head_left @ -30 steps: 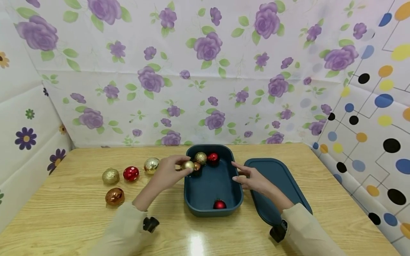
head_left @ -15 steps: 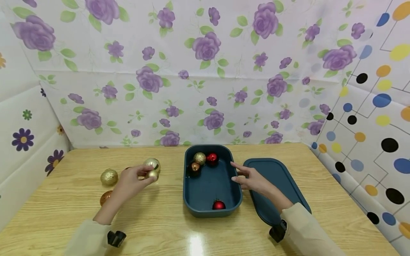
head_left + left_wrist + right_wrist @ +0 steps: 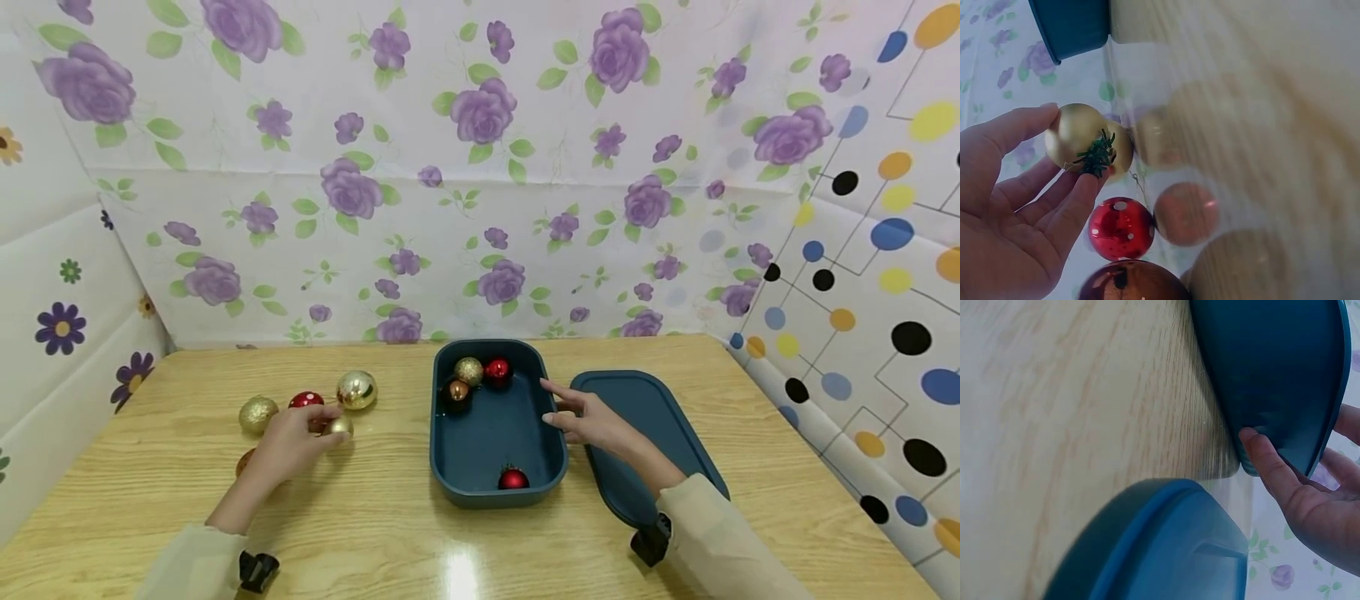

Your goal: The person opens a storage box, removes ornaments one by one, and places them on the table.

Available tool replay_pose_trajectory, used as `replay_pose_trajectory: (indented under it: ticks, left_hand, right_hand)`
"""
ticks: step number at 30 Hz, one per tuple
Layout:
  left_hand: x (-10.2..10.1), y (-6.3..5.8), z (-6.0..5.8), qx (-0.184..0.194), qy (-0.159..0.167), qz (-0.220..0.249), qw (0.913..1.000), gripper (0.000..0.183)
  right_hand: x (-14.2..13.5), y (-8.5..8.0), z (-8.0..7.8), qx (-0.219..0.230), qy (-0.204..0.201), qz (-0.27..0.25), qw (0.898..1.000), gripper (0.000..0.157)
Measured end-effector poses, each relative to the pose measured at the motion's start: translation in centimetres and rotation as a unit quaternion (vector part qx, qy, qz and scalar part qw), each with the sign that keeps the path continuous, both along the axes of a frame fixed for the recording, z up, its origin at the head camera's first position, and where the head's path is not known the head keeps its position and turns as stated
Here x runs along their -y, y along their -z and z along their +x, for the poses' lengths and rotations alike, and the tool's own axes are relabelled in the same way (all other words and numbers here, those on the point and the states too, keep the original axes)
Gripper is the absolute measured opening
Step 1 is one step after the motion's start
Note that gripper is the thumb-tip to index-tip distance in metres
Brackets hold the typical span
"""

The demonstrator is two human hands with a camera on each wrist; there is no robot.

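Note:
My left hand (image 3: 288, 446) pinches a matte gold bauble (image 3: 1075, 134) between thumb and fingertips, with a tuft of green tinsel at its cap. It is over the left part of the table, close to a white-spotted red bauble (image 3: 306, 400) and a shiny gold bauble (image 3: 357, 390). Around it lie a glittery gold bauble (image 3: 257, 414) and a copper one (image 3: 1138, 284), partly hidden by the hand in the head view. My right hand (image 3: 592, 421) rests its loosely extended fingers at the right wall of the dark blue box (image 3: 498, 502).
Inside the box are a glittery gold bauble (image 3: 468, 371), a copper bauble (image 3: 457, 393) and a red bauble (image 3: 498, 370) at the back left, plus a red bauble (image 3: 513, 478) at the front. A blue lid (image 3: 645, 417) lies right of the box, under my right forearm.
My left hand, with the matte gold bauble, has moved from over the box's left side leftward to the loose baubles, then slightly nearer. My right hand stays at the box.

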State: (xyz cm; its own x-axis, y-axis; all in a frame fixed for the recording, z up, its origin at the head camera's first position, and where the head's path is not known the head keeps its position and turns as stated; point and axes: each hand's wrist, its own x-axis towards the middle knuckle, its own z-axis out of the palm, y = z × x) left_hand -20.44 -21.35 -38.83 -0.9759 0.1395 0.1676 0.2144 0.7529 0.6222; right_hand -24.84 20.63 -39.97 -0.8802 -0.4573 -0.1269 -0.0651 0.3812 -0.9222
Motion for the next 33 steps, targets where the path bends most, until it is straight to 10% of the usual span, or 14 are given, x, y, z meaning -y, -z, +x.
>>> replay_pose_trajectory:
  ticks: [33]
  left_hand:
    - [0.10,0.54,-0.62,0.035,0.030,-0.039,0.9982,0.032]
  right_hand:
    - [-0.04,0.35,-0.08,-0.005,0.003,0.011,1.000,0.067]
